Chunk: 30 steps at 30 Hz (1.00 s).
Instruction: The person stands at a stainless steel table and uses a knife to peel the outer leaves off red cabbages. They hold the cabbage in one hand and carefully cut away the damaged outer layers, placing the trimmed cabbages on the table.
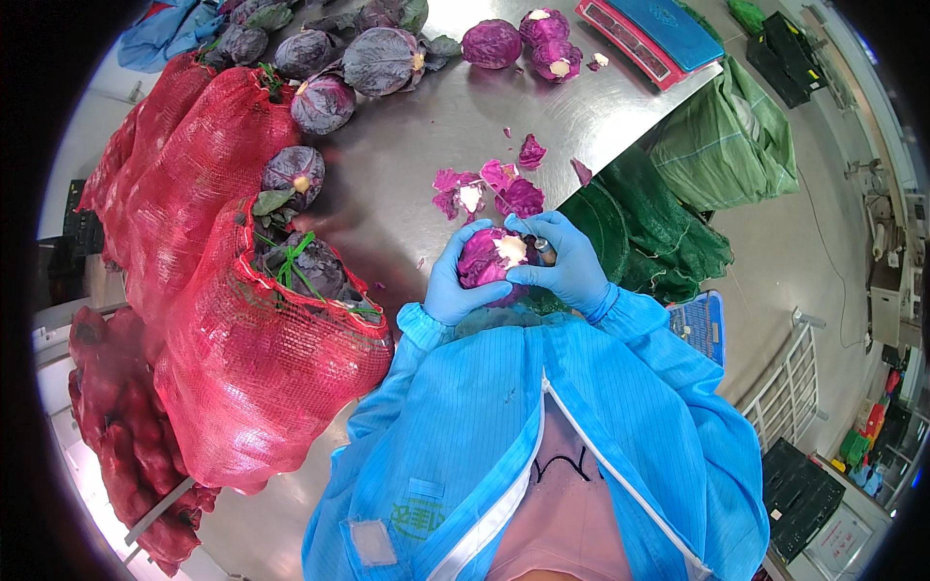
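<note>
A peeled red cabbage [476, 265] with a pale cut stem is held between both hands, stem side tilted up and to the right. My left hand [456, 283], in a blue glove, wraps its left side. My right hand [567, 265], also gloved, presses thumb and fingertips against the right side. A small tool [545, 251] with a metal end and brownish handle sits in the right palm; its far end is hidden. Just beyond the hands, torn purple leaves [522, 197] and a cut stem piece [471, 197] lie on the steel table [392, 160].
Red mesh sacks [269, 378] of cabbages crowd the left. Unpeeled cabbages [381, 62] line the table's far left, peeled ones [492, 43] the far middle. A red-and-blue scale [654, 40] stands far right. Green mesh bags [654, 225] hang by the right edge, near a blue basket [697, 327].
</note>
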{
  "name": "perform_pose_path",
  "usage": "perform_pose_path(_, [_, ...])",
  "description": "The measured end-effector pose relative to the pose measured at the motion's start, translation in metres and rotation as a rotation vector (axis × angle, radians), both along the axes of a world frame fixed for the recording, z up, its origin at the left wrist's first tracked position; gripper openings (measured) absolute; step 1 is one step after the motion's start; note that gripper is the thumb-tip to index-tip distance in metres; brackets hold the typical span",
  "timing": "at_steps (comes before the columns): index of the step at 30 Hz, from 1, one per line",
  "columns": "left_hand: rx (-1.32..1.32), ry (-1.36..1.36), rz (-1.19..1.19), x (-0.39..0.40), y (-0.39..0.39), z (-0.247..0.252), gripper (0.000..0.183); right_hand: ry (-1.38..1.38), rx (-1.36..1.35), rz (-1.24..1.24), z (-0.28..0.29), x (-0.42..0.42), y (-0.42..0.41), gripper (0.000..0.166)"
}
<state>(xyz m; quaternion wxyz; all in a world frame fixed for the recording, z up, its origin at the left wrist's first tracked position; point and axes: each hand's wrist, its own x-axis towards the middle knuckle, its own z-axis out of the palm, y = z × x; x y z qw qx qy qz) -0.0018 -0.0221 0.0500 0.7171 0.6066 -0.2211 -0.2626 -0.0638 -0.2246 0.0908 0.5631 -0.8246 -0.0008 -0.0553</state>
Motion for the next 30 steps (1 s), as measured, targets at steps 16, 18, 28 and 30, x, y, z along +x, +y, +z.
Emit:
perform_pose_path(16, [0.055,-0.180,0.035,-0.002,-0.002,0.010,0.090,-0.005,-0.093,0.091,-0.002,0.004,-0.012,0.058])
perform_pose_path(18, [0.077,-0.155,0.084,-0.001,-0.002,0.004,0.089,0.233,-0.155,0.115,-0.006,0.004,-0.015,0.056])
perform_pose_path(28, [0.076,-0.076,-0.029,-0.006,-0.005,0.011,0.085,-0.150,-0.148,0.368,0.005,0.018,-0.018,0.068])
perform_pose_path(30, [0.057,-0.066,-0.047,-0.005,-0.005,0.007,0.085,-0.105,-0.131,0.339,0.005,0.017,-0.018,0.062])
